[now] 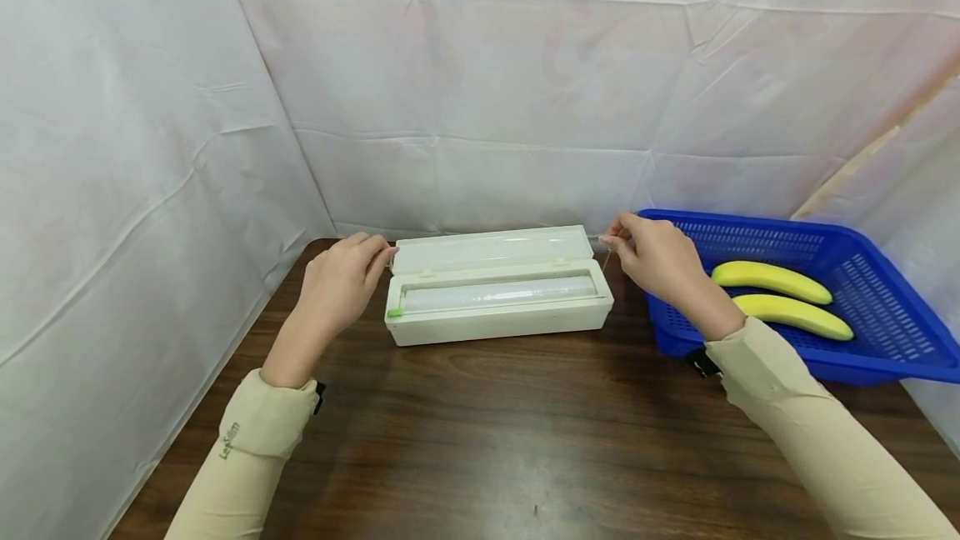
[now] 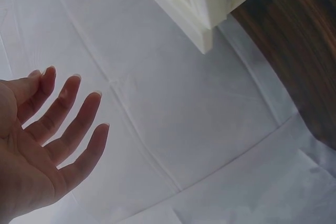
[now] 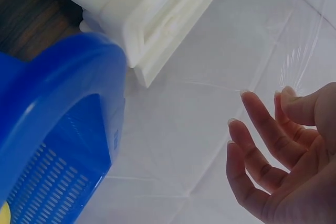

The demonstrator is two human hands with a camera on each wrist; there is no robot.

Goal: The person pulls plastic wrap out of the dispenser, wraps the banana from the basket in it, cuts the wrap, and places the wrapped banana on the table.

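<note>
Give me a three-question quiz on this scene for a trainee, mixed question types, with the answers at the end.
1. True or false: the lid of the white box is open.
2. How many bananas lie in the blue basket?
3. Multiple choice: what does the right hand pinch between thumb and finger? A, the basket's rim; B, clear film; C, a banana.

Key:
1. True; the box's inside shows in the head view.
2. Two.
3. B; the film's creases meet at the fingertips in the right wrist view.
</note>
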